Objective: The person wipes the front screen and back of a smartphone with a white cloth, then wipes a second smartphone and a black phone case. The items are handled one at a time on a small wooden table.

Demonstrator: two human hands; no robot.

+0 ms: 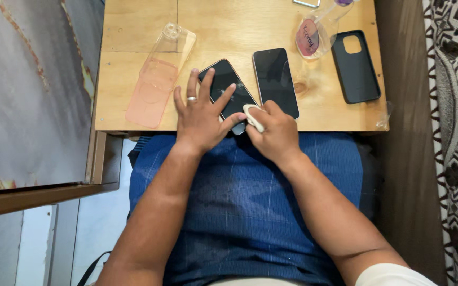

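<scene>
Left hand (200, 114) fingers spread flat on the dark phone (228, 90); right hand (274, 130) fingers grip a white pad (253, 117) at its lower edge

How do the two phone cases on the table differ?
The clear case is see-through with a pinkish tint; the black case is opaque. The clear case lies far left, tilted; the black one lies far right, nearly straight. Neither hand touches them. Both are empty with a camera cutout.
</scene>
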